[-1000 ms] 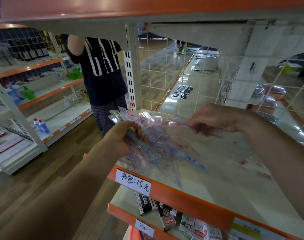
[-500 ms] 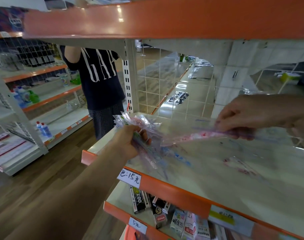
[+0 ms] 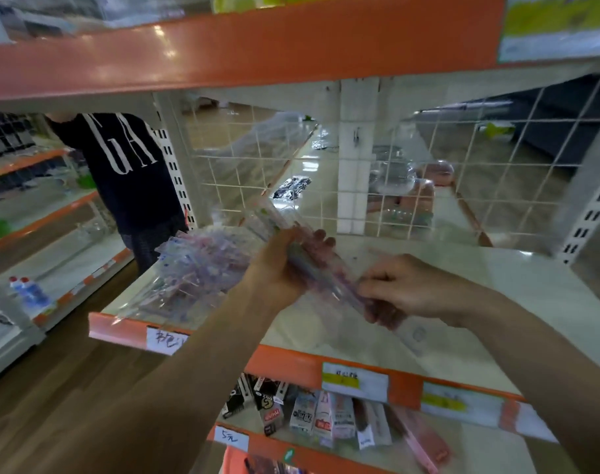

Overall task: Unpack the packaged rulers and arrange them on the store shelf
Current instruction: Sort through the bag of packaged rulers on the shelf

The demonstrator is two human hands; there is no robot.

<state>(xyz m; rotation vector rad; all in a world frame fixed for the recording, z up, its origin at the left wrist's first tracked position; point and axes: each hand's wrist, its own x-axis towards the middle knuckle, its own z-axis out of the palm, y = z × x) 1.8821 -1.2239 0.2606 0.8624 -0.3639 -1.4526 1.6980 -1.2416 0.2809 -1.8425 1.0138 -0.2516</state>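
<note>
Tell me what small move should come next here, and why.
Probably draw the packaged ruler out of its clear sleeve with the right hand. The left hand grips it mid-length above the shelf while the right hand pinches its near end; a pile of packaged rulers lies on the shelf's left corner.

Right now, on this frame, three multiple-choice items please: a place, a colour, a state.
1. Where does the pile of packaged rulers lie? A) in a cart B) left end of the shelf C) in a basket
2. The shelf's front strip is: A) orange B) blue C) green
3. The right hand is: A) flat on the shelf B) idle C) pinching one ruler pack
Answers: B, it sits at the left front corner; A, the edge shows orange; C, its fingers grip the pack the left hand also holds.
</note>
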